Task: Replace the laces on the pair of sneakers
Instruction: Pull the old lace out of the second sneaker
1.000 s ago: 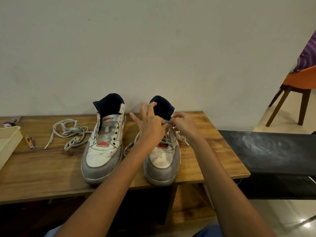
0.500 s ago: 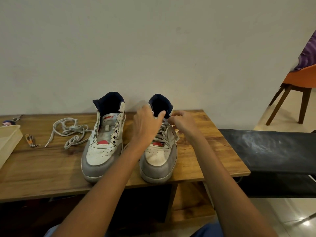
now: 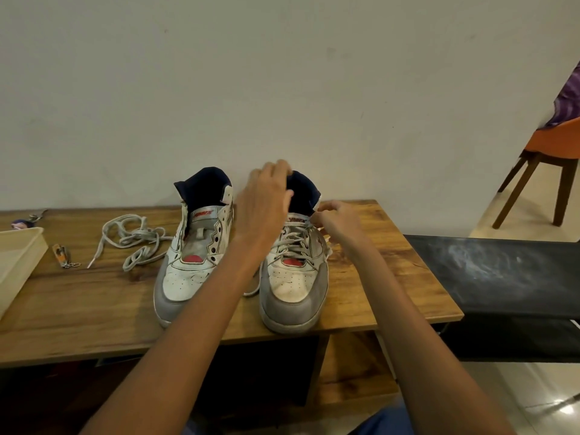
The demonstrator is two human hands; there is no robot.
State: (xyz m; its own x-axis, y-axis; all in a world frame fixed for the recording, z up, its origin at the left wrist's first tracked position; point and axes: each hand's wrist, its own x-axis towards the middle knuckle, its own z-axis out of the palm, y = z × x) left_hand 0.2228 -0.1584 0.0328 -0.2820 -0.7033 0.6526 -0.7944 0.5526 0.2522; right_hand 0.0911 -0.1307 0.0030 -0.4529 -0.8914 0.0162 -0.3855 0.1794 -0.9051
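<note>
While gripped, sneaker (image 3: 293,271) stands between hands.

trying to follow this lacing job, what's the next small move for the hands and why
Probably draw the lace end through at the top right eyelet. The right hand pinches the lace there, the left hand grips the collar of the right sneaker, and the rows below look laced already.
</note>
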